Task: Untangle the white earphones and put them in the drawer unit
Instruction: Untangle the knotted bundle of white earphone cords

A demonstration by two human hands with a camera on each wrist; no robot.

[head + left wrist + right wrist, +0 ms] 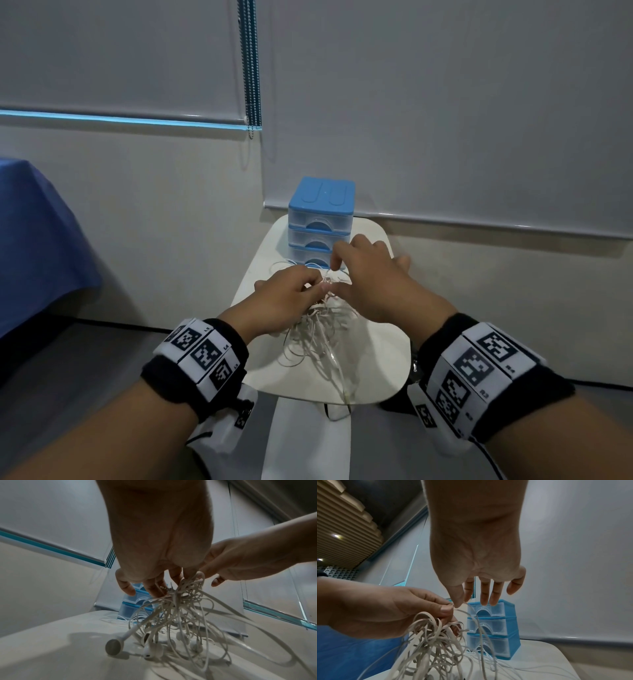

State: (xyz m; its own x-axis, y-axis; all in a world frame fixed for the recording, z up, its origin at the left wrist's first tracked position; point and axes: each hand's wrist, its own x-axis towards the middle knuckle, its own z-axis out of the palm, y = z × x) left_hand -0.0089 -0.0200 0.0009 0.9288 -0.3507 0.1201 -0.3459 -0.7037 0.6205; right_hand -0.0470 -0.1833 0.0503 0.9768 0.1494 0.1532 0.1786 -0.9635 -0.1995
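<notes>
While both hands (287, 294) pinch tangled earphones (322, 325), no writing reads legibly

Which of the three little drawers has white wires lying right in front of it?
The bottom drawer of the blue drawer unit. Loose white earphones cables lie on the table against its front; the middle and top drawers sit higher, above them.

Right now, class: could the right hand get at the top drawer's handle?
Probably yes: the right hand hovers just before the drawer unit, nothing between, but it pinches an earphone cable it must release.
</notes>
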